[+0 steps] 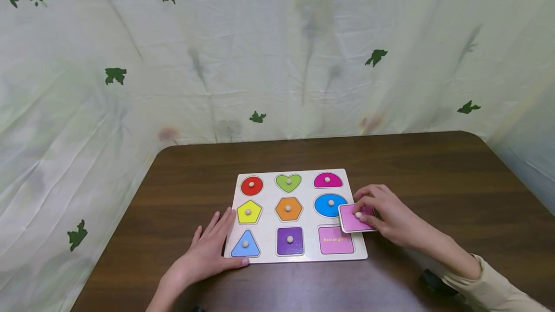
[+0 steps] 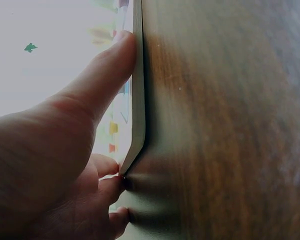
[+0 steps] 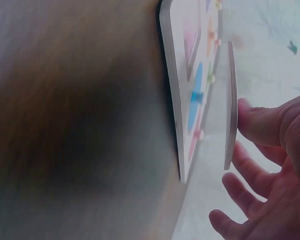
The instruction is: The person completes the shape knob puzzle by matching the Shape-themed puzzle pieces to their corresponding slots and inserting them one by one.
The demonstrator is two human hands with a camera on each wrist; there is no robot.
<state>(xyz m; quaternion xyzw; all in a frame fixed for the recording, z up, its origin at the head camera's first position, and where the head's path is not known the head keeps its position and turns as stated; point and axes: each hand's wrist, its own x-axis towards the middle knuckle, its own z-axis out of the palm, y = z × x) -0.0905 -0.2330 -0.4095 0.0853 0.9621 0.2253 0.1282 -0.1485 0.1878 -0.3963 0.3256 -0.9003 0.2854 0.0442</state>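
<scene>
A white shape puzzle board (image 1: 269,230) lies flat on the table, with knobbed pieces in most of its recesses. My right hand (image 1: 392,215) pinches the knob of a pink rectangle puzzle piece (image 1: 349,220) and holds it above the board's right edge. In the right wrist view the piece (image 3: 231,107) hangs apart from the board's surface. Below it the pink rectangular recess (image 1: 336,242) shows bare, with lettering inside. At the board's lower left corner rests my left hand (image 1: 204,252), fingers straight along the left edge and thumb on the front edge.
Seated in the board are a red circle (image 1: 257,189), green heart (image 1: 284,186), blue oval (image 1: 322,205), purple square (image 1: 284,249) and other shapes. The brown table (image 1: 416,172) ends at a pale leaf-patterned curtain (image 1: 277,61). Something dark (image 1: 438,284) sits below the right sleeve.
</scene>
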